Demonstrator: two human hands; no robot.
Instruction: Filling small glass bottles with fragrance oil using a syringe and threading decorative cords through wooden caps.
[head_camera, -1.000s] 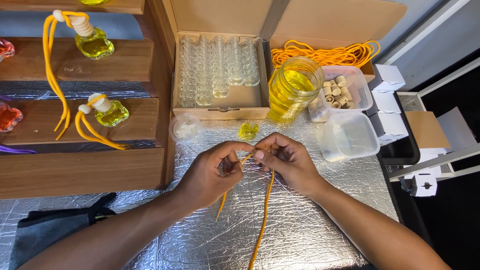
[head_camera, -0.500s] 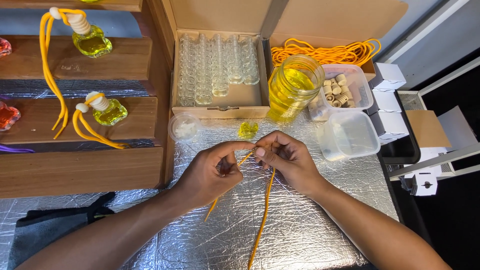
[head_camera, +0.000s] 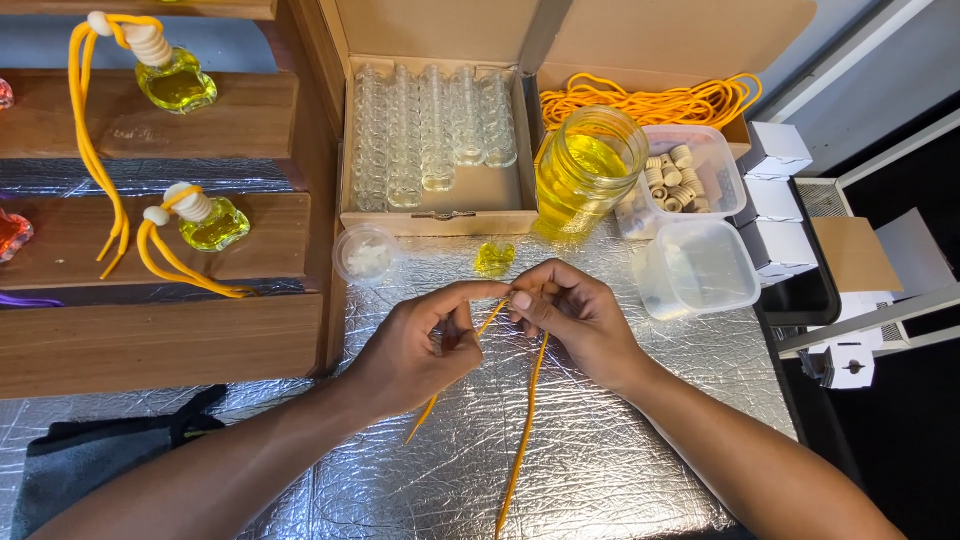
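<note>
Pinching a yellow cord (head_camera: 524, 420) between both sets of fingertips, you are holding it just above the silver foil mat (head_camera: 600, 470), near the middle of the view. Your left hand (head_camera: 415, 345) is closing thumb and forefinger on the cord's upper end, with the other fingers curled in loosely; your right hand (head_camera: 575, 315) is gripping the same cord right beside it, thumb pressing against the forefinger (the two hands are almost touching at the tips). From the pinch, two strands are trailing away toward 6 and 7 o'clock, the longer one running down across the mat to the bottom edge.

At 12 o'clock from your fingertips, a small yellow glass bottle (head_camera: 494, 258) is sitting on the mat, close by but apart from both hands. At 10 o'clock a small round clear dish (head_camera: 366, 254) is resting beside the wooden shelf (head_camera: 160, 345). Further out at 12 o'clock, an open cardboard box (head_camera: 445, 200) is holding rows of empty clear bottles, and at 1 o'clock a glass jar of yellow liquid (head_camera: 585, 170) is standing upright. Just past the jar, a clear tub of wooden caps (head_camera: 690, 170) and an empty clear tub (head_camera: 700, 268) are sitting side by side, with a bundle of orange-yellow cords (head_camera: 650, 100) lying behind them. At 9 to 10 o'clock, two finished yellow bottles with cords (head_camera: 205, 222) are resting on the shelf steps.
</note>
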